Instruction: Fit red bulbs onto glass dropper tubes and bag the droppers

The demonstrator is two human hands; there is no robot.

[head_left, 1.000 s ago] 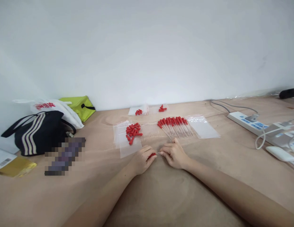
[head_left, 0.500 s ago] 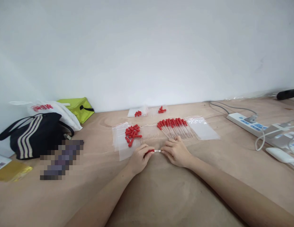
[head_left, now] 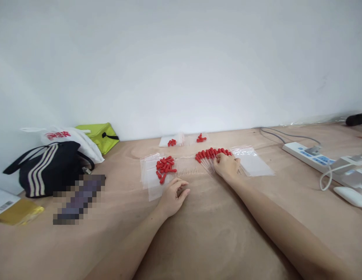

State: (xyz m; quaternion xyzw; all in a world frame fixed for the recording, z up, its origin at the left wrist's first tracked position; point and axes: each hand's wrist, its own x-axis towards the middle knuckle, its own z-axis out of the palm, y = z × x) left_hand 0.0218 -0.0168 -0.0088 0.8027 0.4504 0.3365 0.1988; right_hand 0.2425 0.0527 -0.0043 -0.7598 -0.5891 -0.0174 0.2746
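Note:
My left hand rests above the table with nothing in it, thumb and fingers apart. It is close to a pile of loose red rubber bulbs on clear zip bags. My right hand reaches over a row of glass droppers topped with red bulbs. Its fingers are pinched at the bulb end of a dropper, partly hidden by the hand. Several bare glass tubes lie side by side between the bulb pile and the droppers.
More zip bags lie right of the droppers, and small groups of red bulbs sit farther back. A power strip with cables stands at right. At left are a dark striped bag, a white plastic bag and a green bag.
My hands have parted. The right hand has carried the dropper up and right to the row; the left has let go of its red bulb and opened.

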